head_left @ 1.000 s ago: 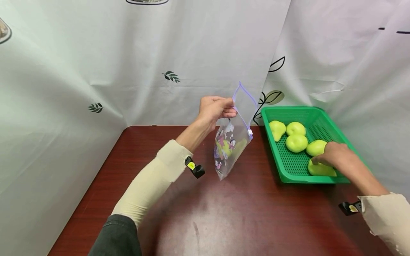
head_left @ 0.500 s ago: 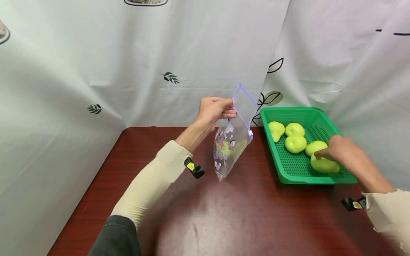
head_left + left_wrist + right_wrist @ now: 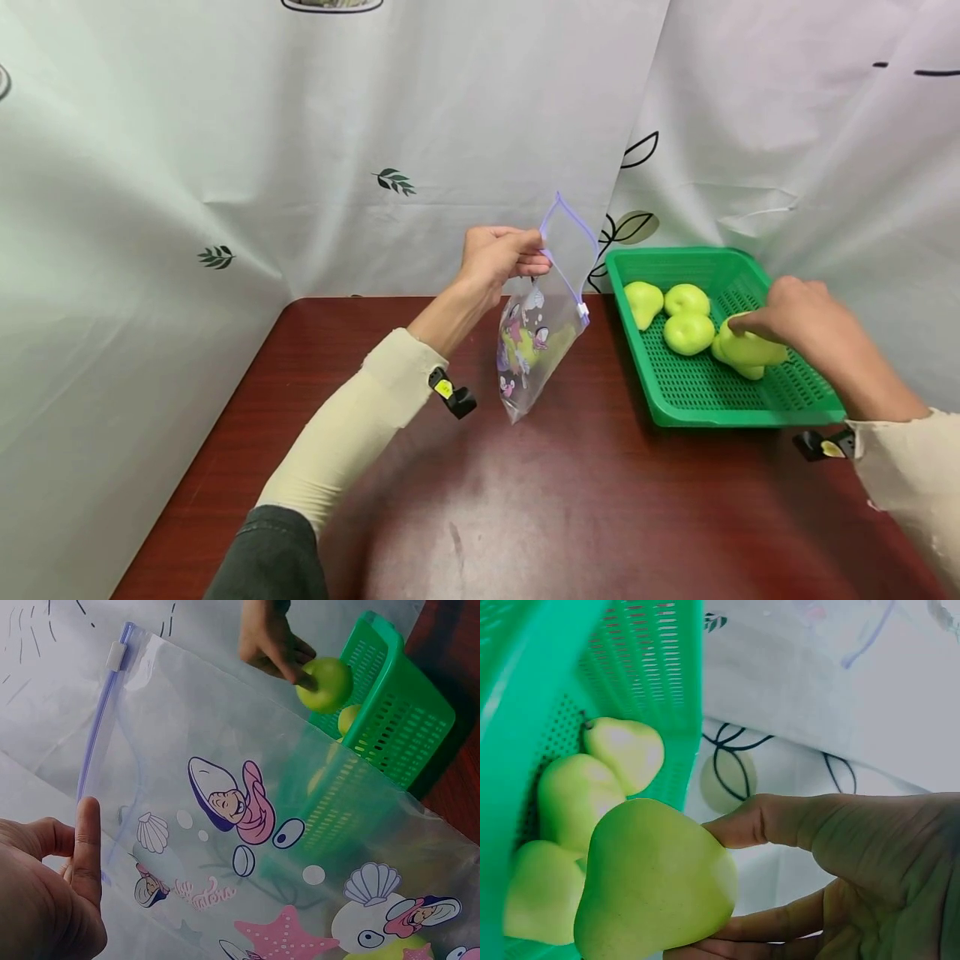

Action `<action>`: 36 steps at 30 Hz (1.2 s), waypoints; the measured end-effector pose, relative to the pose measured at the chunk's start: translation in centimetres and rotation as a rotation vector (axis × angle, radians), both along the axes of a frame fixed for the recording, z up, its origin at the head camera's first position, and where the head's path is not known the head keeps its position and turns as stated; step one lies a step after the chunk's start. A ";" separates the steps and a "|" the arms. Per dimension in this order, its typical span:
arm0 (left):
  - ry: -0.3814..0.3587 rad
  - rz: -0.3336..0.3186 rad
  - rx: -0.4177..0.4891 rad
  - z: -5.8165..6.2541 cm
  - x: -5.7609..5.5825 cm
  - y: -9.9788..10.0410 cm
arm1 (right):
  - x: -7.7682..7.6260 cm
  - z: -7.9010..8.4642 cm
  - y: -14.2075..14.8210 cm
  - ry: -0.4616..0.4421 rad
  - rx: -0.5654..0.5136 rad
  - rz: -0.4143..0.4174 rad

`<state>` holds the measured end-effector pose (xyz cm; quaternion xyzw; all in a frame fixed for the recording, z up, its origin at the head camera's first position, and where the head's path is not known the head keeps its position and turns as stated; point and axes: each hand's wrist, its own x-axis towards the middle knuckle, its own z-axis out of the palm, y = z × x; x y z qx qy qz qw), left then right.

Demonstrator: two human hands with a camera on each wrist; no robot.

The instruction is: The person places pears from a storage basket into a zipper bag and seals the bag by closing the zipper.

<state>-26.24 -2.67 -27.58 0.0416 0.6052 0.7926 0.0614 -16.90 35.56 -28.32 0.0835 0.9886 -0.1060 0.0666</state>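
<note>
My left hand (image 3: 502, 254) pinches the purple zip edge of a clear slider bag (image 3: 553, 304), which hangs with its mouth spread. Pink and purple cartoons and shells are printed on it. Yellow-green fruit (image 3: 528, 346) shows through its lower part. The white slider (image 3: 115, 656) sits at one end of the zip. Over the right side of the green basket (image 3: 675, 414), my right hand (image 3: 813, 333) grips a green pear (image 3: 652, 885) between thumb and fingers. In the head view that pear overlaps another pear (image 3: 748, 370) below it.
Several more green pears (image 3: 688, 333) lie in the basket's left half. The basket stands at the back right of the dark red wooden table (image 3: 540, 500). A pale curtain (image 3: 375, 125) with leaf prints hangs close behind the table.
My right hand has lifted the pear up from the basket floor, and a pear beneath it has come into fuller view. My left hand keeps holding the bag almost still.
</note>
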 end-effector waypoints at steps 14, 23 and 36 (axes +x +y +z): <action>-0.003 0.003 0.000 -0.2 0.0 -0.3 | -1.0 2.3 -3.0 0.202 -0.041 0.058; 0.002 0.002 -0.001 -0.2 0.1 -0.5 | -1.5 4.0 -5.2 0.305 -0.070 0.074; 0.001 -0.011 -0.001 -0.2 0.0 0.0 | -1.7 5.7 -7.4 0.407 -0.117 0.070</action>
